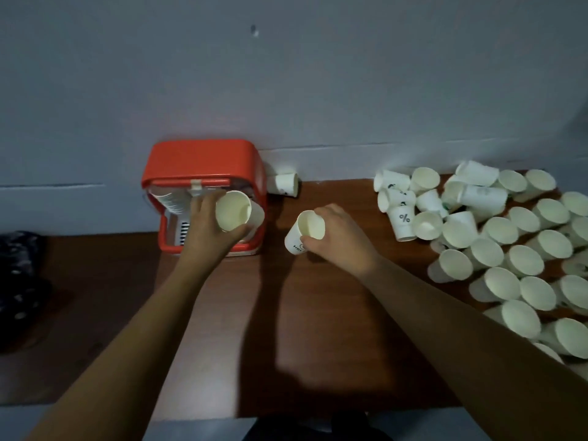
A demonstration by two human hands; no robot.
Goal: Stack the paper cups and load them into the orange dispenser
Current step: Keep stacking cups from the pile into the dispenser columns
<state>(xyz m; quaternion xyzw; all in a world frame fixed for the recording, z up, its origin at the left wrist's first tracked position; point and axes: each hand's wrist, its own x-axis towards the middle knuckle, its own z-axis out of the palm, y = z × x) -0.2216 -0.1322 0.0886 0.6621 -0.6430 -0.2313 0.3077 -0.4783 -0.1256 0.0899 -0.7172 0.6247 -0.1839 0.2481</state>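
Currently the left hand [206, 226] is wrapped round one paper cup [234, 211], held tilted with its mouth toward the camera, right over the open front of the orange dispenser [203, 160]; the right hand [339, 238] pinches a second cup [304, 233] near the rim, low over the table [286, 329], just right of the dispenser.

Risks: the tilted cup may go in crooked and jam against the stack inside; the rim pinch could dent the thin paper so it won't nest; the right forearm lies close to the loose pile of cups [509, 249] and a sweep could knock some off the table edge.

Hard to see: the left hand blocks the dispenser slot, so fill level unclear; left fingertips hidden behind the cup; the pile is cut off at the right edge; dim light; dark bundle [19, 281] at left unidentifiable; a stray cup [286, 185] lies on its side behind the dispenser.
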